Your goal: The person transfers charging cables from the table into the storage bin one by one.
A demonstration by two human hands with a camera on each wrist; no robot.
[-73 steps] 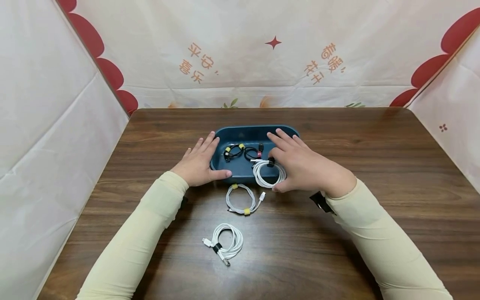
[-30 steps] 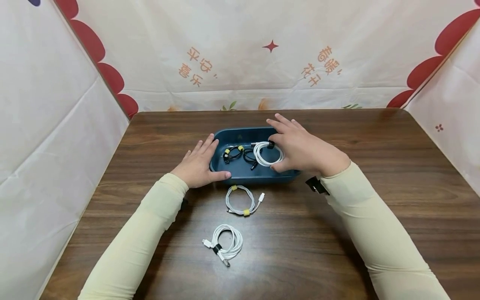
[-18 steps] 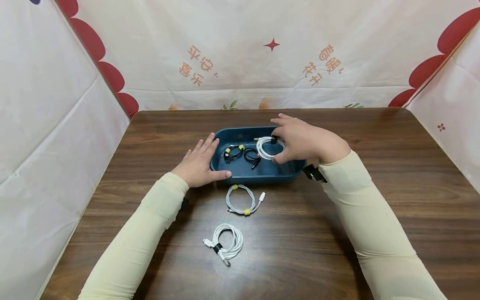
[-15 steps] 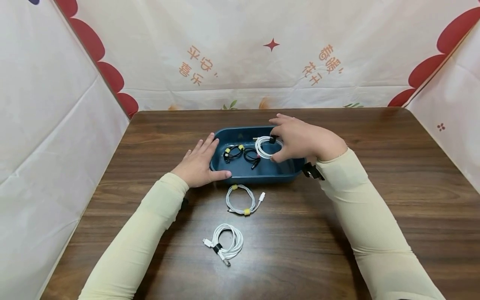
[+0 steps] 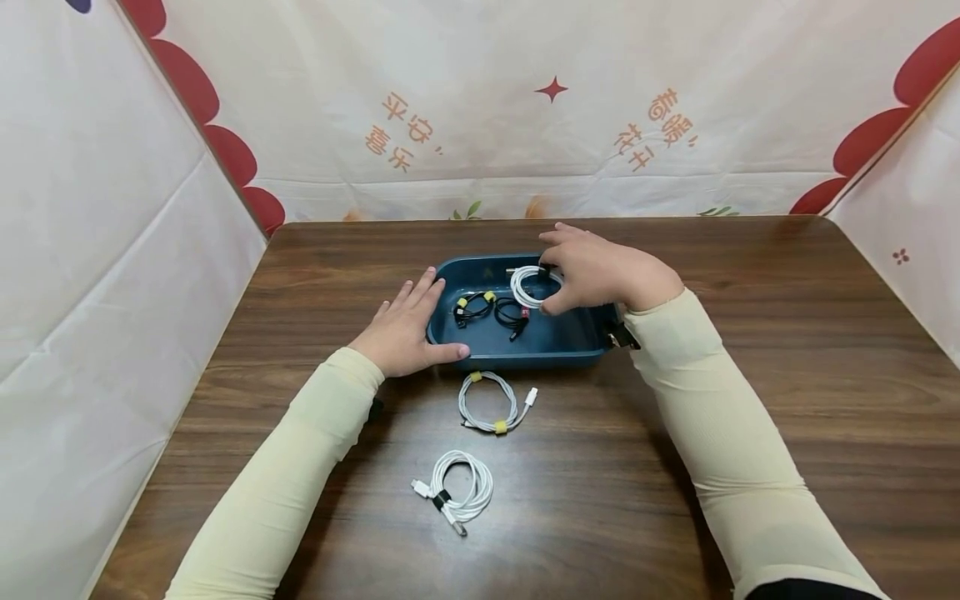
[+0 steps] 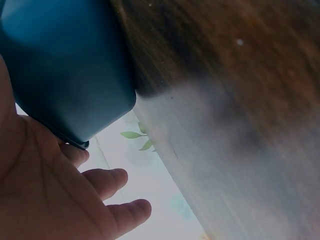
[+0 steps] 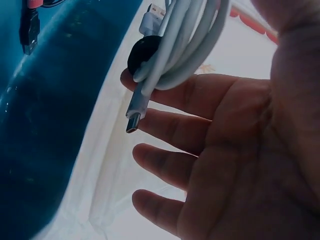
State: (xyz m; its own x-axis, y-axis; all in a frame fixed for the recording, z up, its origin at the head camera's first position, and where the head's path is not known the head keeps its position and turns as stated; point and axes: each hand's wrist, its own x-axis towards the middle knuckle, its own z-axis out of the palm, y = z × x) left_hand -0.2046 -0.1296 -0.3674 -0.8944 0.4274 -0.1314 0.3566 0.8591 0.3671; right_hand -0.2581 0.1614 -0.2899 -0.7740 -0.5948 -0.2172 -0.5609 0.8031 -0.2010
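Observation:
My right hand (image 5: 603, 271) holds a coiled white USB cable (image 5: 519, 287) with a black tie over the right half of a blue bin (image 5: 536, 361). In the right wrist view, the coil (image 7: 172, 62) hangs between thumb and index finger, its plug pointing down, the other fingers apart from it. My left hand (image 5: 405, 333) rests spread at the bin's left end, thumb along the front rim. The left wrist view shows its fingers by the bin's outer wall (image 6: 85, 85). Inside the bin lie a black cable (image 5: 489, 297) with yellow ties and another black cable (image 5: 517, 335) with a red tie.
A thin white cable (image 5: 501, 427) with yellow ties lies on the wooden table (image 5: 675, 517) just in front of the bin. Nearer me lies a thicker white coil (image 5: 483, 492) with a black tie. A white printed curtain (image 5: 480, 125) stands behind the table.
My right hand has carried the white cable from the bin's front edge away from me, over the bin's right half. My left hand stays at the bin's left end.

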